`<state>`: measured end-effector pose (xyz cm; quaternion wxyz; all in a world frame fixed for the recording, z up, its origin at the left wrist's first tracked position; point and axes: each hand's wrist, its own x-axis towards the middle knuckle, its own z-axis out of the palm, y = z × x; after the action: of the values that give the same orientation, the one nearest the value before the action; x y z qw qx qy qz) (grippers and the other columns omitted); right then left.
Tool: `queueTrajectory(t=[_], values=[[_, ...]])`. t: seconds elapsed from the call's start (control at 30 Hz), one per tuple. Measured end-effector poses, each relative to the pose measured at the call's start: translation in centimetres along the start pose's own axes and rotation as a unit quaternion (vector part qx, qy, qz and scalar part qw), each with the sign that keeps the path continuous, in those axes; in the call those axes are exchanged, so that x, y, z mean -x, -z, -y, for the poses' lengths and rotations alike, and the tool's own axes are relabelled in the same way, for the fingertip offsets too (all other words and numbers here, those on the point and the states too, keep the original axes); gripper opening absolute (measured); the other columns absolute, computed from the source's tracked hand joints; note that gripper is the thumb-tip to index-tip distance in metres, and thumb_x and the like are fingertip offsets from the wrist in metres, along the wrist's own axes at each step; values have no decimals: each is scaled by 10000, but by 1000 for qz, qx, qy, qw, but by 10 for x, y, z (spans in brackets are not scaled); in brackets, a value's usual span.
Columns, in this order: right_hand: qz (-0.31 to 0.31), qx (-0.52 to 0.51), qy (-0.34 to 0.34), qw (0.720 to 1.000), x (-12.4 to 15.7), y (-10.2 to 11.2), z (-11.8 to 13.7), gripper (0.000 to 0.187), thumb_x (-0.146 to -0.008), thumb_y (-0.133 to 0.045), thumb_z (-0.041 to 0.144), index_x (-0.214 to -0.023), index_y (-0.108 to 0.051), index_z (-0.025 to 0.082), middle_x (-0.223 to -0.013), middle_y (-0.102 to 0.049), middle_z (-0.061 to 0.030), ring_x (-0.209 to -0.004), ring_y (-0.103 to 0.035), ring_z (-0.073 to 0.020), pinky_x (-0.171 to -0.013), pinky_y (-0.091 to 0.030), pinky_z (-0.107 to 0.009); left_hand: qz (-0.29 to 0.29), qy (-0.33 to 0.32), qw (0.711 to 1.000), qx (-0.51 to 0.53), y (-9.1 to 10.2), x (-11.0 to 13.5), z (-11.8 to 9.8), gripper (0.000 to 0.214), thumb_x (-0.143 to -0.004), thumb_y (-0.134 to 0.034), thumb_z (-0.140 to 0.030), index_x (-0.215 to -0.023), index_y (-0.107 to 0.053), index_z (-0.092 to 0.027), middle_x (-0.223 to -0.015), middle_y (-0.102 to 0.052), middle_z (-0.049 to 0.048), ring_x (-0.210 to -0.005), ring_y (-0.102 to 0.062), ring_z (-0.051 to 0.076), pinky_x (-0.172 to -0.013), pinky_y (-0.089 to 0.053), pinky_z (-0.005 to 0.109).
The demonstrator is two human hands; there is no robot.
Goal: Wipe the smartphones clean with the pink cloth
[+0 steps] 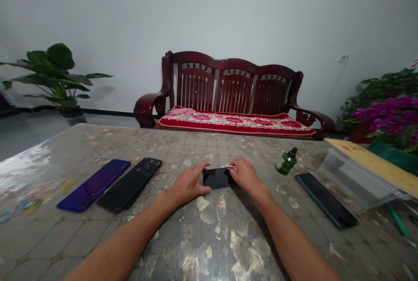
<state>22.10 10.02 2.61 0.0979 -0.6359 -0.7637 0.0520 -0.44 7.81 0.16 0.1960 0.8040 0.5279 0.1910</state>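
Over on the far left of the tabletop (212, 237) there's a scatter of rubber bands (29, 204), too small for me to count properly. Next come a purple phone (94, 184) and a black phone (130, 183) lying side by side, nobody touching them. Dead centre is the middle phone (216, 178), flat on the tabletop with its screen dark. The left hand (187, 183) has its grip closed on that phone's left end, thumb on the near edge and fingers over the far one. The right hand (245, 175) pinches a small pinkish strip (230, 167) right at the phone's far edge. Further right: one green bottle (286, 162), a dark phone (325, 200), and one clear box (355, 181) with a yellow sheet (375, 163) on top. So four phones total, and I'd say only one is in hand; the other three lie well apart from both hands, so it looks like early going.
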Motion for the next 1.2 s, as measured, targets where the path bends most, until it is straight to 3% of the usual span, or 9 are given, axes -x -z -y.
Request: queueTrajectory(t=[0.17, 0.43, 0.7, 0.97, 1.2], values=[[7, -21, 58, 998, 3, -3, 10, 215, -892, -516, 195, -956, -721, 190, -994, -699, -73, -950, -621, -181, -786, -395, -237, 0, 6, 1000, -6, 0, 0, -1, 722, -693, -723, -337, -1352, -447, -229, -1141, -689, 67, -864, -688, 258, -755, -501, 323], [-18, 45, -29, 998, -2, -1, -3, 248, -895, -464, 139, -928, -709, 165, -1015, -675, -109, -913, -631, -204, -740, -400, -268, 2, 7, 1000, 7, 0, -1, -1, 737, -688, -735, -337, -1358, -445, -233, -1203, -674, 71, -878, -690, 247, -792, -507, 328], [-1, -16, 83, 996, 4, -12, 22, 224, -902, -485, 173, -939, -705, 188, -995, -674, -71, -917, -616, -173, -770, -397, -241, -3, 5, 1000, 10, 0, 0, -1, 730, -689, -741, -326, -1350, -452, -208, -1195, -677, 87, -876, -689, 255, -801, -508, 341], [-19, 20, 7, 1000, -1, -6, 13, 258, -906, -452, 131, -938, -705, 172, -1025, -664, -98, -917, -620, -187, -768, -399, -249, -4, 0, 1000, 3, -1, 0, 0, 736, -690, -737, -347, -1355, -446, -227, -1179, -683, 72, -893, -691, 265, -807, -509, 345], [17, -45, 128, 991, 4, -11, 24, 244, -919, -481, 185, -953, -722, 198, -979, -672, -60, -909, -613, -162, -782, -398, -224, 0, 10, 1000, 2, 1, 0, -3, 724, -686, -731, -335, -1341, -443, -228, -1197, -682, 67, -946, -688, 272, -820, -507, 341]])
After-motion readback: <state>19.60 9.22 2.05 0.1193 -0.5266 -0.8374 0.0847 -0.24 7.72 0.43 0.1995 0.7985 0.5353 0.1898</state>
